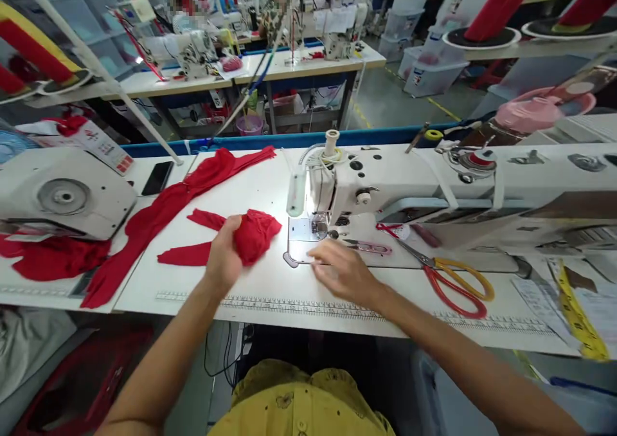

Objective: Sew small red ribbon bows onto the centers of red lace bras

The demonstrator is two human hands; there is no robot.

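My left hand [225,256] is closed around a bunched red fabric piece [258,236], its thumb on top. Two narrow strips of that cloth trail leftward over the white table. My right hand [341,270], slightly blurred, hovers just in front of the needle plate [301,229] with fingers loosely bent and apart; I see nothing in it. Behind it stands the white sewing machine [351,185], its lamp lit near the needle. Small thread snips [369,247] lie beside the right hand. Farther right are scissors [453,278] with red and orange handles.
A long red cloth [168,211] stretches diagonally across the table's left side. Beyond it are a black phone [158,179] and another machine [65,191]. A ruler strip [308,306] runs along the front edge. A yellow tape measure [581,320] hangs at the right.
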